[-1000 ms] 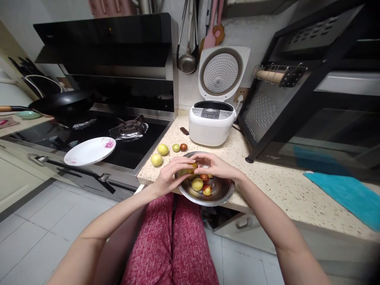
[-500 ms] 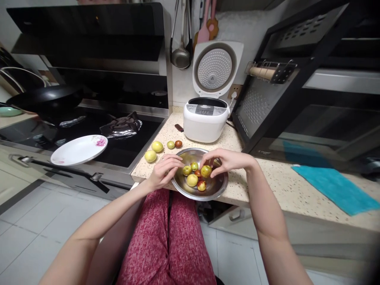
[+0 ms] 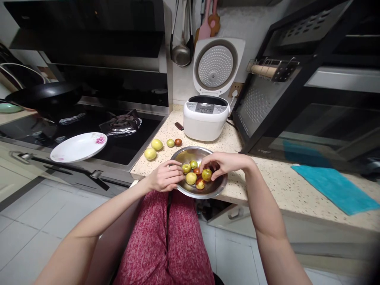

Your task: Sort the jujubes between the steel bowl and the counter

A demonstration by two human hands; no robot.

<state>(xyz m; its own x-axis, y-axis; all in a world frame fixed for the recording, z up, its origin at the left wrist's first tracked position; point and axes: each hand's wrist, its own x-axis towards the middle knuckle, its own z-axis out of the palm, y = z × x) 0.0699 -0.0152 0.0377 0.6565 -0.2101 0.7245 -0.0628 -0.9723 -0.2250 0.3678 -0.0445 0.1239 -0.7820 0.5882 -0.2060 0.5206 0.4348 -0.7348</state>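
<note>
A stainless steel bowl (image 3: 218,190) stands at the counter's front edge, with several yellow-green and reddish-brown jujubes inside. My right hand (image 3: 227,163) reaches in from the right; its thumb and fingers close around a greenish jujube (image 3: 207,174). Over the left rim lies my left hand (image 3: 168,175), fingers stretched inward beside a green jujube (image 3: 186,168); nothing shows in its grasp. A pale yellow jujube (image 3: 191,178) and a red-patched one (image 3: 200,183) lie between the hands. Left of the bowl, two larger yellow-green fruits (image 3: 156,145) and two small jujubes (image 3: 177,142) rest on the counter.
A white rice cooker (image 3: 204,122) with its lid raised stands behind the bowl. To the left, a flowered white plate (image 3: 78,147) sits at the stove's edge, near a black wok (image 3: 44,95). A teal cloth (image 3: 335,188) and a dark oven (image 3: 326,126) are on the right.
My left hand has lowered over the bowl's left rim, its fingers nearer the jujubes. The right hand stays around its jujube, nearly in place. The view has shifted slightly.
</note>
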